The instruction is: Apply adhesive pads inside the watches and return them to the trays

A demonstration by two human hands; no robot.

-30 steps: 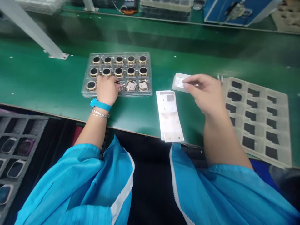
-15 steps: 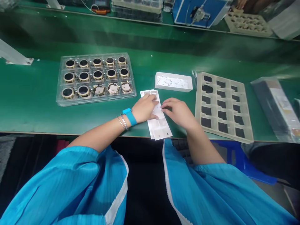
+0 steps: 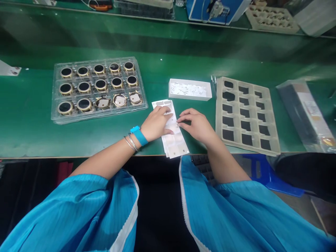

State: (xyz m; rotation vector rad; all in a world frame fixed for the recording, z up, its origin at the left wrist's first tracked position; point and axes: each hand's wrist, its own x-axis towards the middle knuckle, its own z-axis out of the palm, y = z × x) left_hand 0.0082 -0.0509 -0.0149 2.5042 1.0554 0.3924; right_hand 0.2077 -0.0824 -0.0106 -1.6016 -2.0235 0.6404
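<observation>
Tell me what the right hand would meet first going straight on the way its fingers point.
Most likely the white sheets, whose right edge lies by the fingertips of the right hand; whether they touch is hard to tell. Just beyond is the left hand, resting on the sheets.

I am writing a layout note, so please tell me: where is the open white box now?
In the head view, the white box sits slightly right of centre, just beyond the white sheets and left of the beige compartment tray.

Loose bright-blue garment (image 3: pixel 78 210) with wide sleeves (image 3: pixel 236 199) and white edging (image 3: pixel 183 197); a blue wristband (image 3: pixel 139 135) and two thin silver bangles (image 3: pixel 133 142) on the left wrist (image 3: pixel 135 138)
</observation>
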